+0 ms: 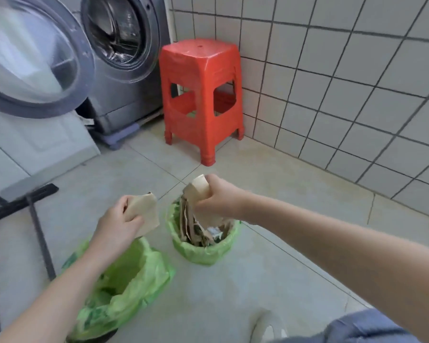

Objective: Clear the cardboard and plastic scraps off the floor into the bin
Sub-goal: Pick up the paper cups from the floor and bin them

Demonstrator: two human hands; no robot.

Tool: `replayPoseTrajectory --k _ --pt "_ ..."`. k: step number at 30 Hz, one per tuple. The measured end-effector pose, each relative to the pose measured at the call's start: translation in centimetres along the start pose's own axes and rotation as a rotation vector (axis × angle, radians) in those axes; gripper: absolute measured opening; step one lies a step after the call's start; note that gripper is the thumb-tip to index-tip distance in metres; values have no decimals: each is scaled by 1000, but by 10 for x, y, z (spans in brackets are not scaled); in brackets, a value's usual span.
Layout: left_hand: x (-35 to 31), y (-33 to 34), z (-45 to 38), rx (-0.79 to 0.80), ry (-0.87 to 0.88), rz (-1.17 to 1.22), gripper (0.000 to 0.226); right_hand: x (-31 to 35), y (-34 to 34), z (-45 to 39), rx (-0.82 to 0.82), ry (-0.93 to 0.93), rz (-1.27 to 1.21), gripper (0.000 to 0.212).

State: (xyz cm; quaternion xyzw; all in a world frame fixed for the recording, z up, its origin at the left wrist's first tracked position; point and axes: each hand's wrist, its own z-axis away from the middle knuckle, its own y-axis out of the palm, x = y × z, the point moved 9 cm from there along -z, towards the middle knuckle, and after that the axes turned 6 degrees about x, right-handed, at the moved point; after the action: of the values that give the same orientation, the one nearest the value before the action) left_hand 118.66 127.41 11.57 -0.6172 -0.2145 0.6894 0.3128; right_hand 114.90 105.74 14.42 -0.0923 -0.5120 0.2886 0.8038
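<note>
Both hands grip torn cardboard: the left hand (120, 219) pinches a flat piece (148, 215) at lower centre, over the near green-lined bin (144, 266); the right hand (214, 198) clamps a bent piece (196, 190) directly above the farther, scrap-filled bin (206, 246), its long axis hanging downward into it. Judging by this, the right hand's drop is nearer. Beyond stands a red stool (201, 95).

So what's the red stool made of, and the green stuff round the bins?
The square red stool looks like moulded plastic: glossy, one piece. The crinkly green liner on the far bin looks like thin plastic film, wrinkled and slightly see-through.
</note>
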Motion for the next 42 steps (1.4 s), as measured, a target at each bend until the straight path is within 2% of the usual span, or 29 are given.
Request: replayPoseTrajectory --k 7,11,15,21,26,30,39,42 --pt "124 -34 19 -118 -233 -63 33 19 112 -59 113 69 -24 37" --pt "185 -35 29 -133 -377 -5 37 16 163 -89 101 100 -80 47" --pt "216 -32 28 -140 -434 25 38 12 203 -113 110 107 -104 49" --pt "232 -13 24 -33 -453 -36 51 -12 222 -119 164 102 -9 41" --pt "207 -3 16 35 -362 -116 38 -16 186 -117 116 97 97 47" --pt "165 9 3 22 -240 -124 27 -16 147 -105 97 77 135 42" --pt "3 66 -2 84 61 -51 11 -48 27 -18 -82 46 170 19" --pt "-66 95 11 128 201 -24 9 -68 -20 30 -139 61 114 27"
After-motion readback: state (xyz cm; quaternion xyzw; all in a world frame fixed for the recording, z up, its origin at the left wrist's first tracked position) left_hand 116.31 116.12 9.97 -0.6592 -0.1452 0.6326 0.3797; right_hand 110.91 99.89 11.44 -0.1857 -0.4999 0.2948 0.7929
